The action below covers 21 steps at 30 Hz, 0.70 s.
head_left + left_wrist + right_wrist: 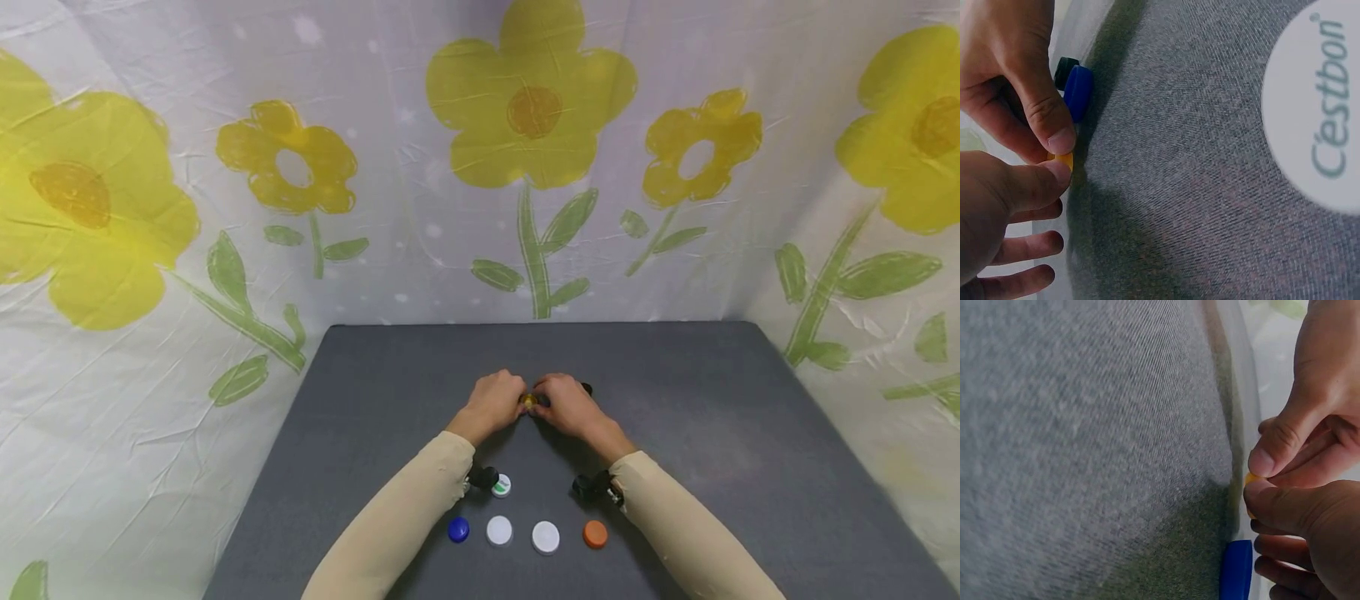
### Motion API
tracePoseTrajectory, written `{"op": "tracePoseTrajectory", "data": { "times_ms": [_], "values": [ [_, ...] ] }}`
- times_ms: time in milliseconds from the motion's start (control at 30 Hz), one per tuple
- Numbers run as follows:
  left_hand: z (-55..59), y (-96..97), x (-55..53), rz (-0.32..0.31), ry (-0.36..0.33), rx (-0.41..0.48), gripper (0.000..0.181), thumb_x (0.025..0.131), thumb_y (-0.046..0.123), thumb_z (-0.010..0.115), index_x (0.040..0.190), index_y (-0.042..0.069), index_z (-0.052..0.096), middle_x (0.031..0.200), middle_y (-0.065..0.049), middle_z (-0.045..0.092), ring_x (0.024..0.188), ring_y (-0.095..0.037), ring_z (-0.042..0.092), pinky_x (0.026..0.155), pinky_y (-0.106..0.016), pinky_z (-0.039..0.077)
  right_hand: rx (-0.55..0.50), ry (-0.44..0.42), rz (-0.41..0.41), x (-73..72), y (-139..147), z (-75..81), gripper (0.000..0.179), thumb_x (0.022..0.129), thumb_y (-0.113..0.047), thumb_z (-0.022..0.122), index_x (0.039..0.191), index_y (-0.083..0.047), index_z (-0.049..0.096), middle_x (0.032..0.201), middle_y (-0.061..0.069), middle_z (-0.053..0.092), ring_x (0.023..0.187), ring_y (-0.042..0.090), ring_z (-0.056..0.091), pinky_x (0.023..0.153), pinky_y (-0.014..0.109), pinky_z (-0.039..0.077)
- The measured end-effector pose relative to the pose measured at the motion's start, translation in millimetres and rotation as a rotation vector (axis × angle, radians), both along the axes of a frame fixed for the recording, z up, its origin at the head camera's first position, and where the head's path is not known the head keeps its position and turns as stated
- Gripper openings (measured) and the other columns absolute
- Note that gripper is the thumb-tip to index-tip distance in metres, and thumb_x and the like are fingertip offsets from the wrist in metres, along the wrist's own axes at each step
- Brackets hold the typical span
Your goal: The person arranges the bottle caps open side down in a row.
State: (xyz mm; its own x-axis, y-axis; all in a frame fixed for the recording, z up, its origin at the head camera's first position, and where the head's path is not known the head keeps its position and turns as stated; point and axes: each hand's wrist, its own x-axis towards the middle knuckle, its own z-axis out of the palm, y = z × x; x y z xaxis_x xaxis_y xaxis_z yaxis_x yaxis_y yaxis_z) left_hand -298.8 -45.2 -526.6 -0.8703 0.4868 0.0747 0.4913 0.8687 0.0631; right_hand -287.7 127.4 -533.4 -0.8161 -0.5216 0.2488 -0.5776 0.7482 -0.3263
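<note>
Person's L hand & R hand both pinch a small yellow plastic cap, approx. mid dark-grey fabric-covered table; round blue plastic cap nr. R hand, round white C'estbon cap nr. beige L sleeve.

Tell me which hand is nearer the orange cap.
Right. The right hand is almost straight beyond the orange cap; the left hand is beyond and farther left.

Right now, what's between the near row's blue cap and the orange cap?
One white cap nearer the blue cap, another white cap nearer the orange cap; head view.
</note>
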Motion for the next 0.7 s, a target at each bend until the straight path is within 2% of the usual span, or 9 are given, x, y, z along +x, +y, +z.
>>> {"op": "tracePoseTrajectory", "data": {
  "times_ms": [267,700],
  "values": [
    [12.1,-2.9,7.6,-0.028,0.030,0.006,0.005,0.087,0.026,0.077,0.086,0.021,0.078,0.080,0.004,0.071,0.074,-0.015,0.066,0.066,-0.039,0.054,-0.031,-0.009,0.000,10.0,1,11.2,0.012,0.086,-0.015,0.079,0.094,-0.006,0.078,0.121,0.018,0.070,0.115,0.036,0.064,0.093,0.050,0.052],
    [30.1,-9.6,30.4,-0.070,0.109,0.011,0.007,0.084,0.026,0.080,0.079,0.025,0.075,0.075,0.006,0.070,0.068,-0.016,0.065,0.060,-0.038,0.052,-0.069,0.086,0.060,29.3,5,26.0,0.016,0.084,-0.017,0.082,0.097,-0.008,0.080,0.118,0.015,0.072,0.111,0.032,0.066,0.090,0.047,0.054]
  ]
}}
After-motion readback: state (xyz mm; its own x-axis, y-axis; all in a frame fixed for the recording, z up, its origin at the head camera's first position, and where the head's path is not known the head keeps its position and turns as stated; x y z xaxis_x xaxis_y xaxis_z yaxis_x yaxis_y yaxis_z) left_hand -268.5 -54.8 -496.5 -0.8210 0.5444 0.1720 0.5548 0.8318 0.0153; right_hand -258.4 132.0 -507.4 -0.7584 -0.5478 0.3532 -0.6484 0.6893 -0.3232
